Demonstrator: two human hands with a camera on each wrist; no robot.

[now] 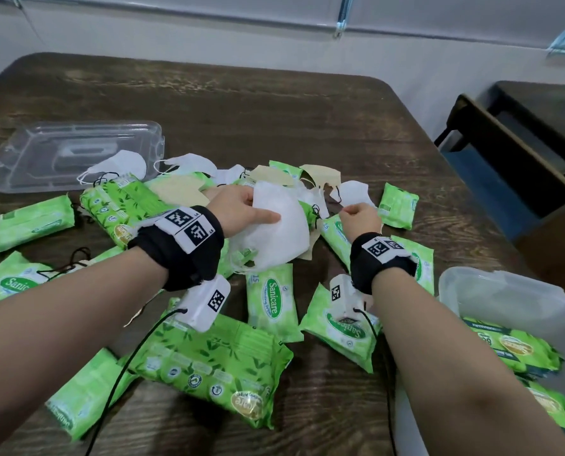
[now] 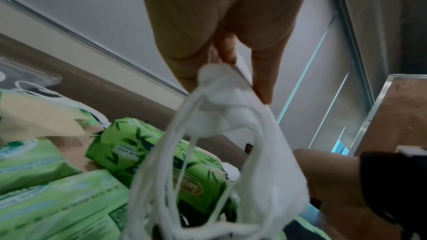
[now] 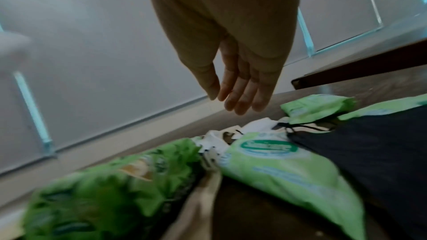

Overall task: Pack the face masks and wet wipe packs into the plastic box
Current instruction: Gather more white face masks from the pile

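My left hand (image 1: 241,209) grips a bunch of white face masks (image 1: 277,232) above the pile; in the left wrist view its fingers (image 2: 261,83) pinch the masks (image 2: 233,116) and the ear loops hang down. Just right of the bunch my right hand (image 1: 360,217) hovers over the pile; in the right wrist view the right hand (image 3: 231,94) has relaxed, straight fingers holding nothing. More white masks (image 1: 351,192) and beige masks (image 1: 179,189) lie among green wet wipe packs (image 1: 271,304) on the table. The plastic box (image 1: 472,278) at the lower right holds wipe packs (image 1: 511,347).
The clear lid (image 1: 73,153) lies at the table's far left with a white mask (image 1: 123,164) on its edge. A large wipe pack (image 1: 215,360) lies near me. A dark bench (image 1: 511,166) stands beyond the table's right edge.
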